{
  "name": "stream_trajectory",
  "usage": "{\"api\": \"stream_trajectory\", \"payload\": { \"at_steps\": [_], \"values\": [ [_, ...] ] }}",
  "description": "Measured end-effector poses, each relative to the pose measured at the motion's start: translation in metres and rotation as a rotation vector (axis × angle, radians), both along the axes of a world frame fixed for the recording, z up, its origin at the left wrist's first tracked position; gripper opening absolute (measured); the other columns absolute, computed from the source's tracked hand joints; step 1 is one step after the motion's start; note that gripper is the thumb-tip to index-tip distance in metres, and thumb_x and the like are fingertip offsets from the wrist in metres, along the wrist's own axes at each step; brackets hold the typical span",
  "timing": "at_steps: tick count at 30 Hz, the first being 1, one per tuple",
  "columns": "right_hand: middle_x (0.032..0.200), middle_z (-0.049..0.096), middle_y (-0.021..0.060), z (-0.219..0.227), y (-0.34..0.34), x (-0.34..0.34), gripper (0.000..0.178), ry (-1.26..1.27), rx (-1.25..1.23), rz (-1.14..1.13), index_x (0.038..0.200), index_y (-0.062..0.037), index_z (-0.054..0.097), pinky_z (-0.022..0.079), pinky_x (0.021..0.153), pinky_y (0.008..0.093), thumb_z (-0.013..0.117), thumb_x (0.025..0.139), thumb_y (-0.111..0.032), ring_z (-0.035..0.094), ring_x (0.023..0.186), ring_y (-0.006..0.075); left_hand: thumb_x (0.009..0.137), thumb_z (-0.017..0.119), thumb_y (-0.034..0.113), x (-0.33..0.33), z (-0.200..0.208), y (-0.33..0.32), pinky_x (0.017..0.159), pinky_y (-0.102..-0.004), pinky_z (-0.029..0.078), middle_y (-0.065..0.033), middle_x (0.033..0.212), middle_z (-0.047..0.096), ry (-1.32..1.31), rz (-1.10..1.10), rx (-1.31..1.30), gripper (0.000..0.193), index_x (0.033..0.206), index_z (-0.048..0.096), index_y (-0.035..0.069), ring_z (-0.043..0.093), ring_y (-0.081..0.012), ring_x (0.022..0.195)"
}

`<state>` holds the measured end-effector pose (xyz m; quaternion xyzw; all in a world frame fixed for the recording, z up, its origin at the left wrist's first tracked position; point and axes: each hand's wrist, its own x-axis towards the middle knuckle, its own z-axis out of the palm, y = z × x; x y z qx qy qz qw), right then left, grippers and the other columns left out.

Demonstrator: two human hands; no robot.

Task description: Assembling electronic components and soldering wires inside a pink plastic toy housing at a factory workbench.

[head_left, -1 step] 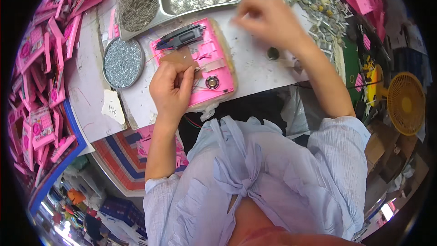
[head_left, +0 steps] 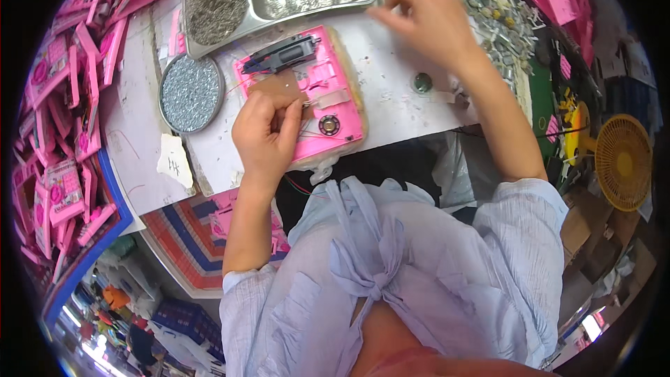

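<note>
A pink plastic housing point(head_left: 347, 108) lies on a pale padded support on the bench in front of me. It holds a black-and-grey module point(head_left: 285, 54), a brown board point(head_left: 279, 85), a round speaker point(head_left: 329, 124) and thin wires. My left hand point(head_left: 265, 126) rests over the housing's left side, thumb and forefinger pinched together by the board. What the pinch holds is too small to make out. My right hand point(head_left: 431, 24) is raised off the bench near the small metal parts point(head_left: 499, 28), fingers bent and thumb apart, with nothing visible in it.
A round dish point(head_left: 190, 94) of tiny silvery pieces stands left of the housing. Behind are a metal tray point(head_left: 314, 17) and a heap of small screws or pins point(head_left: 223, 0). Pink housings point(head_left: 66, 188) pile up at far left. A yellow fan point(head_left: 623, 160) stands at right.
My right hand has shifted slightly up and to the right and looks less blurred. The left hand keeps its pinch at the housing. The whole view has moved a little.
</note>
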<state>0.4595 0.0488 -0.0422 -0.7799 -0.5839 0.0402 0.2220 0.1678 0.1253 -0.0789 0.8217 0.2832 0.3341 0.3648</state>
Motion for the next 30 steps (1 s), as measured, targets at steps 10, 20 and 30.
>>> {"api": "stream_trajectory", "payload": {
  "at_steps": [10,20,30],
  "values": [
    [0.086,0.071,0.0105,-0.027,0.009,0.016,0.030,-0.352,-0.214,-0.070,0.089,-0.0054,0.070,0.047,0.080,0.0484,0.072,0.079,-0.033,0.068,0.088,0.0318,0.079,0.078,0.004,0.010,0.018,-0.004,0.064,-0.0364,0.048,-0.0077,0.087,0.063,0.099,-0.148,0.205,0.014,0.091,0.071,0.005,0.062,-0.0250,0.075],
    [0.088,0.065,0.0037,-0.025,-0.034,-0.066,0.023,0.164,0.189,0.487,0.101,-0.0095,0.072,0.047,0.073,0.0378,0.078,0.080,-0.017,0.061,0.082,0.0250,0.076,0.079,0.011,0.011,0.011,0.004,0.069,-0.0386,0.044,-0.0054,0.092,0.064,0.216,-0.283,0.341,0.021,0.096,0.075,0.009,0.063,-0.0237,0.081],
    [0.087,0.065,0.0047,-0.019,-0.028,-0.022,0.022,0.163,0.039,0.113,0.100,-0.0096,0.073,0.049,0.077,0.0412,0.075,0.082,-0.022,0.061,0.085,0.0272,0.077,0.079,0.013,0.010,0.014,0.002,0.071,-0.0386,0.045,-0.0055,0.092,0.064,0.286,-0.307,0.341,0.023,0.100,0.076,0.011,0.063,-0.0242,0.082]
  ]
}}
